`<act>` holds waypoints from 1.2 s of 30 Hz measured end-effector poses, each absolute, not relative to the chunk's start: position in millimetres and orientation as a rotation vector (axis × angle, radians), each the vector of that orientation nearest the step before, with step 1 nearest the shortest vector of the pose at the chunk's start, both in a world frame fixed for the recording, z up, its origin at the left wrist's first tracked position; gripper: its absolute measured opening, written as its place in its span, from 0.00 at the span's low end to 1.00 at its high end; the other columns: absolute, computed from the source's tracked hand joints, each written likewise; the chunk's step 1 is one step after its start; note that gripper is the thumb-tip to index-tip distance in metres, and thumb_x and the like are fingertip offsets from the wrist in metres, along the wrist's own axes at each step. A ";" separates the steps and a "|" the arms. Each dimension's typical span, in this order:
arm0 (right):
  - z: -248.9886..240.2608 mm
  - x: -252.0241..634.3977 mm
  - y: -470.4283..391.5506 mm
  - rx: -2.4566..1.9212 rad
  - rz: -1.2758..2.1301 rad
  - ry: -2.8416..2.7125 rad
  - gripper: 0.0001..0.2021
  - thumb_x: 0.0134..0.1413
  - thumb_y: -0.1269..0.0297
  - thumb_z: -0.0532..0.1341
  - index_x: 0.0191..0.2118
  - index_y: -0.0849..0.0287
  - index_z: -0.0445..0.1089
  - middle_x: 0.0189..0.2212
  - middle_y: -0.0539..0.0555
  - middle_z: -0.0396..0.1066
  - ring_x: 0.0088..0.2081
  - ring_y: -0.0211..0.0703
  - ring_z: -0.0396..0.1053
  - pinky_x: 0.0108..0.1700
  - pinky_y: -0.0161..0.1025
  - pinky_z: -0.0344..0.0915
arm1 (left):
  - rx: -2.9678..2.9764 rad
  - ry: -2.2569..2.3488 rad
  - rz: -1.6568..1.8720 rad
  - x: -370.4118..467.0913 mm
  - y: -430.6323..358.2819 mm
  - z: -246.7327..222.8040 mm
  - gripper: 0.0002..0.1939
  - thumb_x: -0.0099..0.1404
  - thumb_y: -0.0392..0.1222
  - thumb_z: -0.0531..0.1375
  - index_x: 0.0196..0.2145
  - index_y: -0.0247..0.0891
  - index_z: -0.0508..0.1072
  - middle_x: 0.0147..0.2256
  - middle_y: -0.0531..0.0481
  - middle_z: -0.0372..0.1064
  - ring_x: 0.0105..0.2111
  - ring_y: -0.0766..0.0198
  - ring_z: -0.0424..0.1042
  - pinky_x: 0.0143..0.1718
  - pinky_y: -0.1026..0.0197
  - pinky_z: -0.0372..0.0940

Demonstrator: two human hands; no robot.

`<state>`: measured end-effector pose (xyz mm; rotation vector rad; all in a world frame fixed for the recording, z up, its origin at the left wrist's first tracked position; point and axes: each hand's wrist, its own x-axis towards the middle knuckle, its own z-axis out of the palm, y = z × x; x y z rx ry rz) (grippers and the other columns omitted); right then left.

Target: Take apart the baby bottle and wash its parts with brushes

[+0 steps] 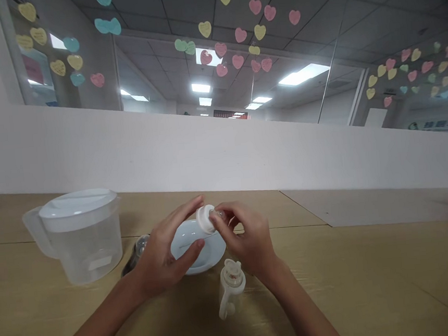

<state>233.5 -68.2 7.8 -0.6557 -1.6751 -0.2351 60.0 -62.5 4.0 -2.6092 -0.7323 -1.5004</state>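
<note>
Bottle (233, 278) stands nearest, white cap (205, 220) jutting left from right grip (252, 236).

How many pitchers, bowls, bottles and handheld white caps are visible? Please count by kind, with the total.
Pitcher: 1
Bowl: 1
Bottle: 1
White cap, in the right hand: 1
Total: 4
Uncounted: clear object beside the left hand, partly hidden, kind unclear.

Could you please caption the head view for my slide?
Right hand holding a white bottle cap, left hand open beside it.
</note>
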 end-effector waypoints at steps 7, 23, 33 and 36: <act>0.7 227.5 -68.4 -0.733 -0.372 -1.750 0.07 0.57 0.64 0.54 0.31 0.61 0.65 0.23 0.51 0.68 0.24 0.34 0.63 0.25 0.31 0.58 | -2.529 -0.836 -1.520 65.4 -60.8 9.1 0.17 0.60 0.44 0.60 0.46 0.37 0.71 0.41 0.45 0.75 0.39 0.59 0.75 0.39 0.61 0.72; 4.0 234.2 -64.0 -0.592 -0.358 -1.967 0.17 0.62 0.67 0.43 0.23 0.59 0.57 0.16 0.48 0.59 0.18 0.32 0.54 0.22 0.32 0.51 | -2.673 -0.679 -1.628 62.5 -66.0 9.4 0.18 0.55 0.42 0.65 0.45 0.42 0.73 0.42 0.46 0.75 0.40 0.56 0.75 0.41 0.59 0.72; 9.2 234.1 -75.6 -0.521 -0.205 -1.988 0.15 0.63 0.67 0.42 0.25 0.58 0.56 0.18 0.47 0.59 0.19 0.32 0.55 0.22 0.31 0.53 | -2.807 -0.606 -1.750 58.3 -70.8 9.5 0.19 0.57 0.41 0.64 0.47 0.46 0.72 0.44 0.49 0.74 0.43 0.55 0.74 0.43 0.57 0.72; 9.8 233.4 -77.7 -0.503 -0.132 -1.990 0.15 0.62 0.67 0.43 0.24 0.58 0.55 0.18 0.47 0.57 0.19 0.32 0.54 0.22 0.31 0.52 | -2.849 -0.548 -1.795 57.6 -71.2 10.6 0.20 0.56 0.40 0.65 0.47 0.49 0.72 0.45 0.51 0.74 0.44 0.57 0.73 0.44 0.60 0.72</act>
